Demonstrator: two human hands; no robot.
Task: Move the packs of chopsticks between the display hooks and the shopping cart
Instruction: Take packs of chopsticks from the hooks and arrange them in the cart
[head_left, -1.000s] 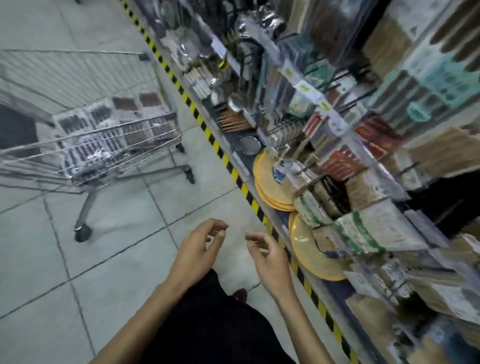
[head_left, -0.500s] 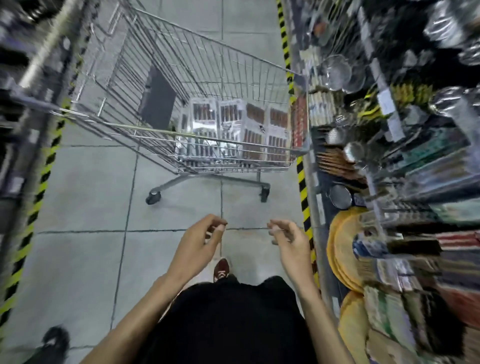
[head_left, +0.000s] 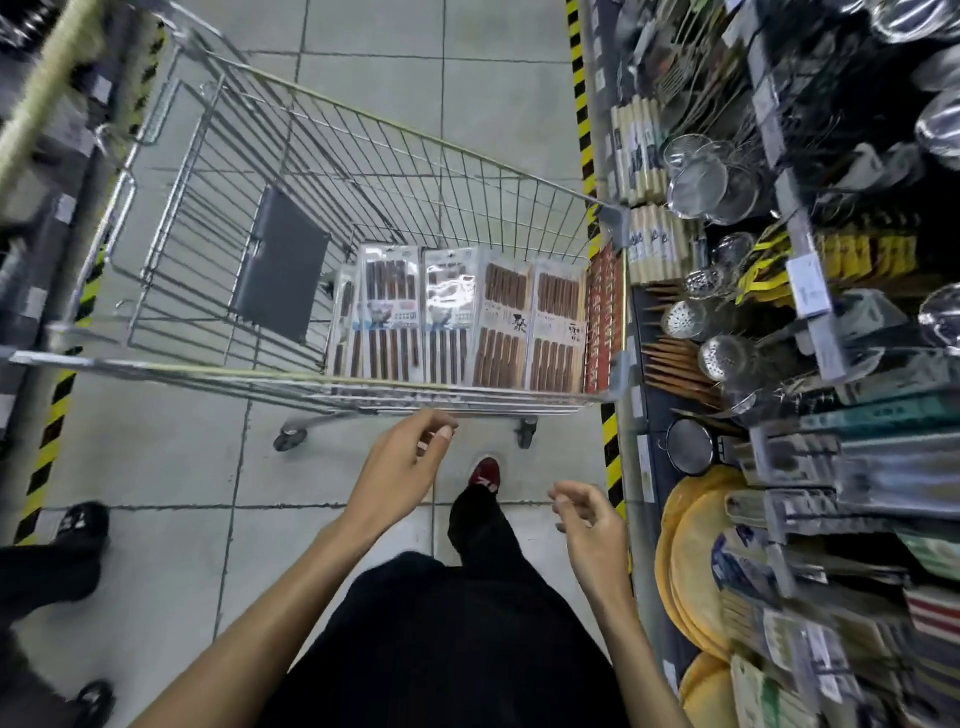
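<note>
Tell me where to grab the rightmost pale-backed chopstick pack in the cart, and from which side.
Probably pinch the chopstick pack at its far short edge, coming down from above the cart rim. It is a flat card facing up, with other packs tight against both long sides, so that edge looks freest. The empty right hand is nearer.

- I see dark brown and reddish-brown sticks in the clear-and-white packs of chopsticks (head_left: 504, 322).
- Silver wire shopping cart (head_left: 208, 370), dark grey plastic seat flap (head_left: 280, 265).
- Pale grey tiled floor (head_left: 171, 467), yellow-and-black striped floor tape (head_left: 586, 130).
- My view also catches a red shoe (head_left: 484, 474), black trousers (head_left: 441, 649) and yellow round plates (head_left: 696, 545).
</note>
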